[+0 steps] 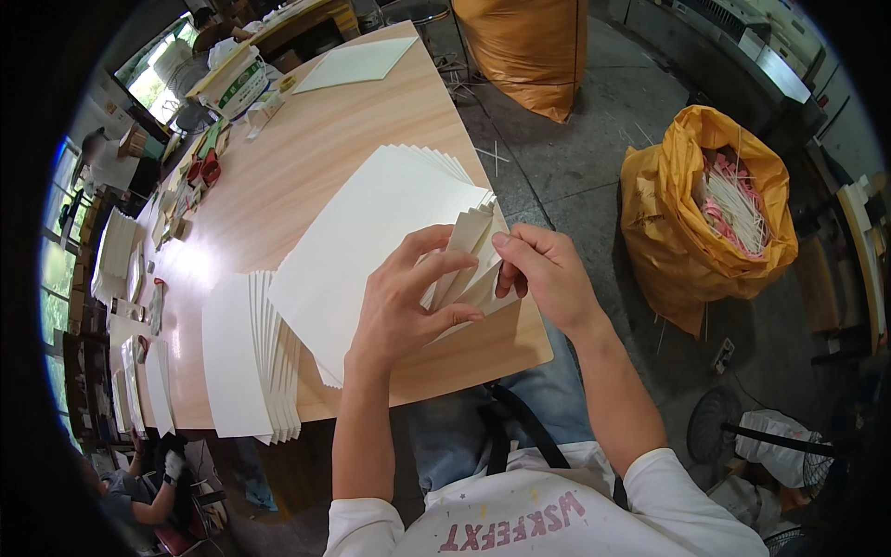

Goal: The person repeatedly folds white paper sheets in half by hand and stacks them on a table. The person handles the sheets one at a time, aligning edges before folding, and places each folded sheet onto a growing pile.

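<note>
cream-white paper sheets (390,223), fanned into a stack, lie on the wooden table (306,148) near its right front corner, their lifted corners reaching the right edge. the left hand (404,302) rests on the stack with fingers spread, thumb and fingertips pinching several raised sheet corners. the right hand (548,274), at the table's right edge, is closed on the same corners, fingers curled over them. a second fanned pile of white sheets (251,357) lies along the front edge, just left of the stack. an orange bag (664,209) of strips stands on the floor, well apart to the right.
</note>
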### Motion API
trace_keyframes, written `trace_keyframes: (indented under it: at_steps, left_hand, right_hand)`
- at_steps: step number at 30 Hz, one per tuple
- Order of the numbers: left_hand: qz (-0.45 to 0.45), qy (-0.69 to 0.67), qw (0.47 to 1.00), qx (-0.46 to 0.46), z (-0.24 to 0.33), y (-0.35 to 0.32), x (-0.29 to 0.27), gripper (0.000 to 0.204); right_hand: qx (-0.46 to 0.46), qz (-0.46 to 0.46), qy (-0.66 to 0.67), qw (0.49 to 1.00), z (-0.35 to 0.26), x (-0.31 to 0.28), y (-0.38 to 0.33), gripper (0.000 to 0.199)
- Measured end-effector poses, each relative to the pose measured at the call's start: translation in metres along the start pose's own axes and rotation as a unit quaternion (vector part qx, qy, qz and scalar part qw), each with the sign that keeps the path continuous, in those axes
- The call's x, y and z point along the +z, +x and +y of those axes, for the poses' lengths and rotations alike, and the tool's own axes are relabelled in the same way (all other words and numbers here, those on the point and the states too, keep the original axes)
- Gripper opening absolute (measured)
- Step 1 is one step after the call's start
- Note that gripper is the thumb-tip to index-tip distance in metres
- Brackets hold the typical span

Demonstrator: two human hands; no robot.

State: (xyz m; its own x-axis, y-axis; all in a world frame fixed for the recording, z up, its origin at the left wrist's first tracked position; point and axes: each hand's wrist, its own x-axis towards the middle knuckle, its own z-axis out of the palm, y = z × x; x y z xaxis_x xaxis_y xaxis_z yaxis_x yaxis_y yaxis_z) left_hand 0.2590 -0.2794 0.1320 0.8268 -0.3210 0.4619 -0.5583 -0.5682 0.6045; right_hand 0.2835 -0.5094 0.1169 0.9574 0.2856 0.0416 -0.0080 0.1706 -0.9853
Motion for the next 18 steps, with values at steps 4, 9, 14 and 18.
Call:
trace_keyframes:
  at_steps: [4, 9, 14, 18]
  left_hand:
    - [-0.024, -0.041, 0.998, -0.044, -0.004, -0.003, -0.001, 0.062]
    - [-0.028, -0.062, 0.996, -0.053, -0.004, -0.002, -0.001, 0.06]
    - [-0.004, -0.049, 0.999, -0.021, -0.011, -0.002, 0.001, 0.055]
    - [-0.001, -0.048, 0.999, -0.016, -0.011, -0.003, 0.0, 0.056]
  right_hand:
    - [0.001, -0.007, -0.007, 1.0, 0.002, -0.002, 0.0, 0.038]
    - [0.006, -0.006, -0.037, 0.999, 0.004, -0.005, 0.0, 0.04]
    - [0.009, 0.03, -0.044, 0.999, 0.0, 0.002, -0.004, 0.045]
    - [-0.115, 0.213, -0.313, 0.918, 0.006, 0.003, -0.02, 0.033]
